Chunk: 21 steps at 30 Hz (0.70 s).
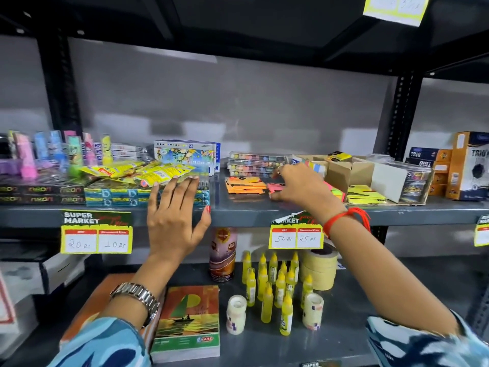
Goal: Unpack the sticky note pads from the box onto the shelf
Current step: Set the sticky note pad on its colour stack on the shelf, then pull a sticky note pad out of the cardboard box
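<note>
We rest our left hand (174, 221) flat and empty on the shelf (264, 211) edge while our right hand (299, 185) pinches a pink sticky note pad (275, 187) (beside the orange pads (244, 184)).

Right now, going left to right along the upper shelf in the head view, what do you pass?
Pastel highlighters → yellow packets → oil pastels box → orange sticky note pads → right hand on a pink pad → cardboard box → yellow sticky note pads → Trio boxes.
</note>
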Tool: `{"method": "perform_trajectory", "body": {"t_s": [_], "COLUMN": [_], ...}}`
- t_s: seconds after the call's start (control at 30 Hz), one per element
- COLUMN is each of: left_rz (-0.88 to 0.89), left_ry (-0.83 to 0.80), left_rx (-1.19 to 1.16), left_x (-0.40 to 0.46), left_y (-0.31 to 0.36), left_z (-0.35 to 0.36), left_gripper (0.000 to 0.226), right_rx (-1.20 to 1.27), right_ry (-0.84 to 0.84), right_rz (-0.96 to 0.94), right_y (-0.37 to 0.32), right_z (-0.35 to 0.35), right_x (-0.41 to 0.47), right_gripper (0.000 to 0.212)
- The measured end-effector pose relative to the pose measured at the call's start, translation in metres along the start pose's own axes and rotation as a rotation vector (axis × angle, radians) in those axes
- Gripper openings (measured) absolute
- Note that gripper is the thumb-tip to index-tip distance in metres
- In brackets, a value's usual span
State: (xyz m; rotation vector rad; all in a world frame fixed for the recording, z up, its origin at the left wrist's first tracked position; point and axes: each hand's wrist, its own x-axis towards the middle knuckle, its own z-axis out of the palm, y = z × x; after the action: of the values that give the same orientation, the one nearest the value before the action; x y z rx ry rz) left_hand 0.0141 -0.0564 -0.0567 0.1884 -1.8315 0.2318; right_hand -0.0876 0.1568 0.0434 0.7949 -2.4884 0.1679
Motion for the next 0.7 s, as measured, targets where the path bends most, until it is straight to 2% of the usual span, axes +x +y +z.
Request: {"method": "perform_trajectory", "body": {"t_s": [0.1,0.2,0.3,0.5,0.7], "left_rz": [0.005,0.005,0.004,0.003,0.000], "left_ry": [0.008,0.021,0.034,0.036,0.028], "left_rx": [0.006,-0.002,-0.004,-0.009,-0.003], "left_x": [0.000,0.000,0.000,0.000,0.000], "left_y": [0.000,0.000,0.000,0.001,0.001], "left_z": [0.001,0.001,0.002,0.002,0.001], "left_gripper": [0.057,0.057,0.056,0.056,0.056], "right_rx": [-0.135,-0.259,-0.354,-0.393,-0.178], "right_ry": [0.068,0.182,0.281,0.290,0.341], "right_rz": [-0.111,-0.209,-0.254,-0.181,-0.107], "right_y": [-0.001,-0.002,0.000,0.018,0.023], "right_z": [-0.001,0.006,0.003,0.008,0.007], "right_x": [-0.003,-0.005,-0.009,-0.018,-0.024], "right_gripper": [0.039,0.018,0.011,0.039,0.057]}}
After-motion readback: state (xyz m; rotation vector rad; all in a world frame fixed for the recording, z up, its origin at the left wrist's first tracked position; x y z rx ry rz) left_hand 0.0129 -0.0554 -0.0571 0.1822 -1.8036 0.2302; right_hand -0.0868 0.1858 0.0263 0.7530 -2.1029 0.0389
